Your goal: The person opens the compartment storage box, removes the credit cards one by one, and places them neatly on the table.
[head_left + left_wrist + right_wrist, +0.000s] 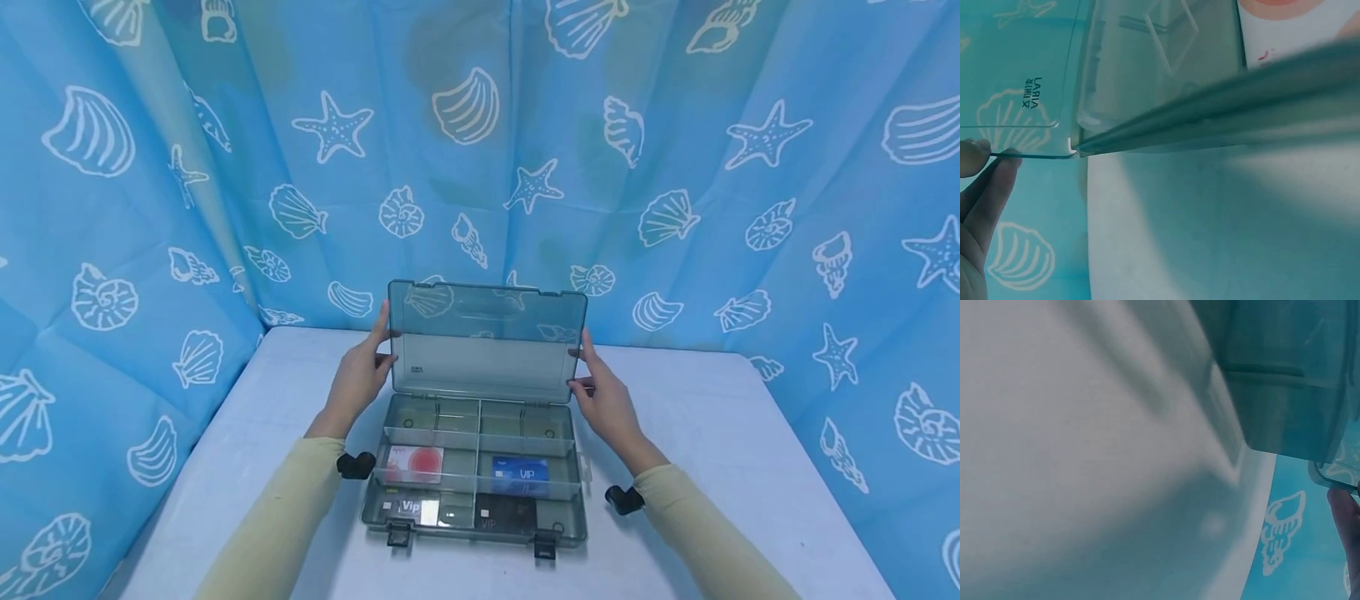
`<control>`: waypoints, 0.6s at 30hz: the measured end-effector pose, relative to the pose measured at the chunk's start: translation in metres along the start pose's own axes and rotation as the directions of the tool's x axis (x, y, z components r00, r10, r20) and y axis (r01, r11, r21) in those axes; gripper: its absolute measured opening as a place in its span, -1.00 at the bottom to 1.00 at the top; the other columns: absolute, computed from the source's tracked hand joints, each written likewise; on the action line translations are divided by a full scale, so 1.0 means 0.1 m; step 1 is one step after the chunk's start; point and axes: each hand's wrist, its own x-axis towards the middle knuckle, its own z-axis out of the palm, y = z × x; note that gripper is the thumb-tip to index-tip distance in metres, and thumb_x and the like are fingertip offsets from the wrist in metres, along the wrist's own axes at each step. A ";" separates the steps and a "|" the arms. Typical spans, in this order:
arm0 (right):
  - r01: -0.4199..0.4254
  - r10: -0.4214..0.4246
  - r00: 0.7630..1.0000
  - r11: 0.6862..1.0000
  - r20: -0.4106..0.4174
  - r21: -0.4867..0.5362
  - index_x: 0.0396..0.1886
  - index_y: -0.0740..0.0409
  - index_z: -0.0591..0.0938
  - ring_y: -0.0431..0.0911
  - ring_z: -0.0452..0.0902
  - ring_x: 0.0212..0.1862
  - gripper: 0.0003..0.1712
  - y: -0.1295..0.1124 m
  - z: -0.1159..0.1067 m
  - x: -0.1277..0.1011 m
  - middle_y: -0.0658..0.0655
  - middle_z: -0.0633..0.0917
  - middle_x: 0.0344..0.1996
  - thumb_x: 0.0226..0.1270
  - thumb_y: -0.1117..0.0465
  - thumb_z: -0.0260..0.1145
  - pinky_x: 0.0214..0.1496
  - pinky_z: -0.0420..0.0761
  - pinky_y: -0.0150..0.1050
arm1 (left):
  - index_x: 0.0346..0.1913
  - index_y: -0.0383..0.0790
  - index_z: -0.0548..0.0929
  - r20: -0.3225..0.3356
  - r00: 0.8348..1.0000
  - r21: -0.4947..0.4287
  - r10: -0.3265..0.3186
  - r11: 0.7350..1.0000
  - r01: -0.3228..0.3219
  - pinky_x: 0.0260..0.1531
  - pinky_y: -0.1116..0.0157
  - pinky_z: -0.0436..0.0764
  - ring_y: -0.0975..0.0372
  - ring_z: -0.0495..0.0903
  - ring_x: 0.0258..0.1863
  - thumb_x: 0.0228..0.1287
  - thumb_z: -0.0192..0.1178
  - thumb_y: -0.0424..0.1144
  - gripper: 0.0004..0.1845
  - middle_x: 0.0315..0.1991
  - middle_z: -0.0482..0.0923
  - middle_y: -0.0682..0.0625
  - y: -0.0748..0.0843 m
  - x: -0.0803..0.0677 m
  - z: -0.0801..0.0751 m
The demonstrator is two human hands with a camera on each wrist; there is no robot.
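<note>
A clear grey plastic organizer box point(472, 536) sits on the white table point(720, 433) with its lid point(487, 342) standing upright. My left hand point(384, 346) pinches the lid's left edge, and my right hand point(579, 367) holds its right edge. Compartments hold a white card with a red circle point(415, 463), a blue VIP card point(520, 477), a silver VIP card point(408, 507) and a black VIP card point(504, 518). In the left wrist view my fingers point(982, 181) pinch the lid point(1022, 75) at its corner. The right wrist view shows one fingertip point(1344, 519) beside the lid's corner point(1332, 478).
A blue curtain with shell and starfish prints point(675, 167) encloses the table at the back and both sides. Two black latches point(398, 533) hang from the box's front. Bare tabletop lies left and right of the box.
</note>
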 end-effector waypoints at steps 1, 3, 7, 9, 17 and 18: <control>-0.006 0.006 1.000 1.000 0.006 -0.002 0.67 -0.30 -0.24 0.07 0.75 -0.10 0.19 0.00 0.01 -0.01 0.19 0.51 0.39 0.42 0.40 0.33 -0.02 0.79 0.01 | 0.64 0.30 -0.32 0.006 1.000 0.004 -0.001 1.000 0.001 0.06 -0.02 0.73 -0.08 0.72 0.00 0.43 0.23 -0.46 0.10 0.35 0.51 -0.18 -0.01 -0.01 0.01; -0.020 0.020 1.000 1.000 0.021 -0.003 0.67 -0.30 -0.24 0.08 0.75 -0.09 0.19 -0.01 0.01 -0.02 0.19 0.49 0.41 0.42 0.40 0.33 0.00 0.79 0.02 | 0.64 0.30 -0.32 0.017 1.000 0.014 -0.002 1.000 0.001 0.05 -0.01 0.73 -0.08 0.73 0.00 0.42 0.24 -0.46 0.11 0.36 0.50 -0.17 -0.02 -0.02 0.01; -0.040 0.040 0.998 0.999 0.050 -0.006 0.68 -0.25 -0.23 0.10 0.75 -0.08 0.17 -0.03 0.03 -0.06 0.21 0.43 0.45 0.42 0.40 0.33 0.01 0.78 0.04 | 0.64 0.31 -0.32 0.042 0.999 0.036 -0.003 0.999 0.001 0.05 -0.01 0.74 -0.07 0.72 0.00 0.40 0.26 -0.46 0.13 0.38 0.48 -0.15 -0.04 -0.05 0.03; -0.038 0.038 0.997 0.999 0.062 -0.007 0.68 -0.22 -0.22 0.10 0.74 -0.08 0.17 -0.03 0.04 -0.08 0.21 0.40 0.47 0.42 0.40 0.33 0.02 0.78 0.03 | 0.64 0.29 -0.32 0.052 0.999 0.038 -0.001 0.999 -0.001 0.04 -0.01 0.74 -0.07 0.72 0.00 0.40 0.27 -0.46 0.14 0.41 0.45 -0.15 -0.05 -0.07 0.03; -0.082 0.080 0.982 0.997 0.172 0.004 0.67 -0.23 -0.27 0.04 0.72 -0.06 0.19 -0.03 0.05 -0.13 0.17 0.29 0.54 0.41 0.38 0.34 0.05 0.77 -0.04 | 0.63 0.33 -0.36 0.137 0.989 0.038 -0.048 0.998 0.044 0.07 -0.04 0.72 -0.07 0.71 0.02 0.38 0.29 -0.45 0.18 0.53 0.24 -0.10 -0.14 -0.13 0.05; -0.084 0.082 0.980 0.996 0.183 0.004 0.67 -0.21 -0.27 0.04 0.71 -0.07 0.20 -0.04 0.05 -0.14 0.17 0.28 0.54 0.41 0.38 0.35 0.04 0.77 -0.04 | 0.62 0.34 -0.37 0.153 0.987 0.036 -0.057 0.998 0.052 0.08 -0.05 0.71 -0.07 0.71 0.03 0.38 0.29 -0.44 0.18 0.55 0.22 -0.10 -0.15 -0.14 0.05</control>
